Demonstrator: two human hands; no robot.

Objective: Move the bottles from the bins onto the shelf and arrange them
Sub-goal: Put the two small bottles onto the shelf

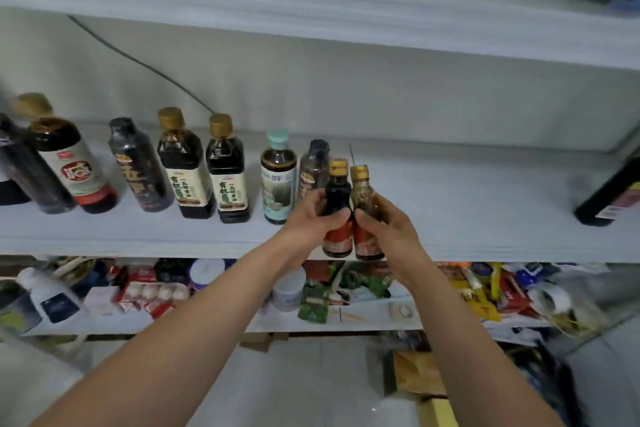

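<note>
My left hand (313, 218) grips a small dark bottle (337, 198) with a gold cap and red label. Beside it, my right hand (384, 224) grips a matching small bottle with lighter brown contents (363, 196). Both bottles are upright and touch each other at the front edge of the white shelf (467, 211). To their left stands a row of sauce bottles: a teal-capped one (278, 180), a clear one with a dark cap (313, 166) just behind my fingers, two gold-capped ones (227, 173), a black one (138, 166) and more at the far left.
A dark bottle (609, 194) stands alone at the shelf's far right, with bare shelf between it and my hands. Another shelf board (311, 24) hangs overhead. The lower shelf (346, 319) holds packets, jars and pouches. Boxes (419, 374) sit on the floor below.
</note>
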